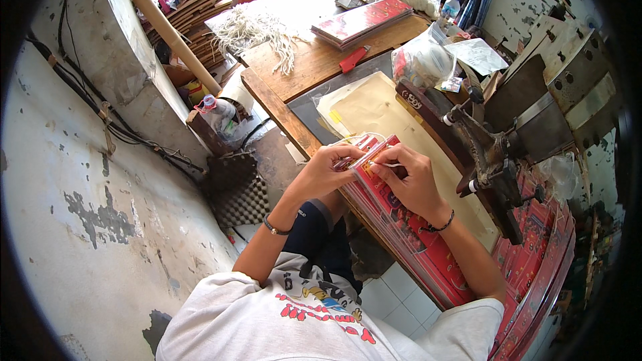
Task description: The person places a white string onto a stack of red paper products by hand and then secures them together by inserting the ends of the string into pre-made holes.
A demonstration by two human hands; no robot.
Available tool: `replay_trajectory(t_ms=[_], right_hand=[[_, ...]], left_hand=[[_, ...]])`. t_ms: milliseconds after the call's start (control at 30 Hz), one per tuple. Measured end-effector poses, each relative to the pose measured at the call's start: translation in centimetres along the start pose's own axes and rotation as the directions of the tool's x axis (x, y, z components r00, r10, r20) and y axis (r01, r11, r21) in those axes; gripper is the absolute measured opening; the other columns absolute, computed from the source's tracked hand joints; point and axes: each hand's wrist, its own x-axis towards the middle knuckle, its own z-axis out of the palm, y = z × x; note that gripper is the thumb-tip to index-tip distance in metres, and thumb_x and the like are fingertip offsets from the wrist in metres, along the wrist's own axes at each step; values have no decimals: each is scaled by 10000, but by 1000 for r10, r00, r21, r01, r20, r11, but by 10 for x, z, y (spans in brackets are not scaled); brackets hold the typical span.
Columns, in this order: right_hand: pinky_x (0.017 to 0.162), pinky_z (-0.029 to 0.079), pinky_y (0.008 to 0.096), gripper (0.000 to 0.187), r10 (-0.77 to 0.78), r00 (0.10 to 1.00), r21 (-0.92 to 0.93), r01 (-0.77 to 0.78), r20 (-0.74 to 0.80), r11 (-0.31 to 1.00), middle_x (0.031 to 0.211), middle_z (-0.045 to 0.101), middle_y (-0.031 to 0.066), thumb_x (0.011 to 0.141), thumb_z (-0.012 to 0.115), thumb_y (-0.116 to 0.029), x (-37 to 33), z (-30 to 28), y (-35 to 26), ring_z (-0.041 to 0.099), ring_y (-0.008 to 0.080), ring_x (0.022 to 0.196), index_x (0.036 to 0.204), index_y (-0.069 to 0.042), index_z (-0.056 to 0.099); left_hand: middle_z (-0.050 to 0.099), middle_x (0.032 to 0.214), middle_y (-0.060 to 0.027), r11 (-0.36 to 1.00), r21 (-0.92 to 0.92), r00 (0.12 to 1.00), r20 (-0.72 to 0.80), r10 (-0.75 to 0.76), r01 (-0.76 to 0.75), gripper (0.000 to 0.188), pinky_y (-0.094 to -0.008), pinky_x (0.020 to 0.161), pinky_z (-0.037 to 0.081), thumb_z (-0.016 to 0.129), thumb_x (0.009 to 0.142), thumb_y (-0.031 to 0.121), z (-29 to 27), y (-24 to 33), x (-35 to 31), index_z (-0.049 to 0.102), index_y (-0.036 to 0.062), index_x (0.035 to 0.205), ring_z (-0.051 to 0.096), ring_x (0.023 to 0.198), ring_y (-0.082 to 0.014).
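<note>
Two hands (374, 170) | pinch red bag (370, 155) | long axis toward far-right

The flat folded bag (374, 154) at the fingers is red with yellow and white print, and a white cord (354, 139) loops from its top. The stack of bags (428, 254) beneath is the same red. A beige sheet (381, 110) covers a dark grey mat (314, 103) on the brown wooden table (314, 60). The person's shirt (267, 321) is pale grey with red lettering.
</note>
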Motion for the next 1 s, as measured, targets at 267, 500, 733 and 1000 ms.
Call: replay_trajectory(t_ms=[267, 500, 733, 1000], right_hand=[[678, 547, 326, 165, -6, 1000, -92, 5, -10, 996, 879, 689, 118, 859, 774, -139, 2, 3, -11, 693, 219, 756, 924, -23, 676], [661, 547, 318, 172, 75, 995, 54, -79, 69, 995, 912, 700, 129, 886, 747, -124, 0, -8, 1, 697, 226, 729, 980, -12, 658], [700, 544, 349, 124, -115, 991, -61, 119, 63, 991, 919, 680, 131, 903, 705, -71, 2, -4, 1, 692, 259, 779, 1004, -24, 650], [781, 534, 386, 142, -126, 992, -127, 127, 13, 984, 972, 651, 149, 892, 672, -7, 0, -5, 0, 670, 320, 897, 1029, -21, 640]], left_hand=[[648, 1130, -69, 1000, 29, 1000, 4, -12, 11, 358, -260, 913, 491, 643, 781, -59, -2, 2, -1, 657, -74, 1138, 588, 1014, -108], [648, 1142, -75, 999, 34, 1000, 11, 10, -11, 365, -263, 925, 490, 634, 785, -65, -2, -2, 0, 652, -73, 1150, 585, 1032, -110], [642, 1062, -63, 1000, 14, 1000, -13, 24, -24, 311, -271, 901, 492, 691, 811, -6, 0, -2, -1, 681, -38, 1120, 592, 990, -111], [640, 1074, -53, 999, 35, 1000, -6, -16, 17, 316, -258, 884, 498, 688, 816, -9, 0, 2, -1, 681, -30, 1131, 589, 999, -97]])
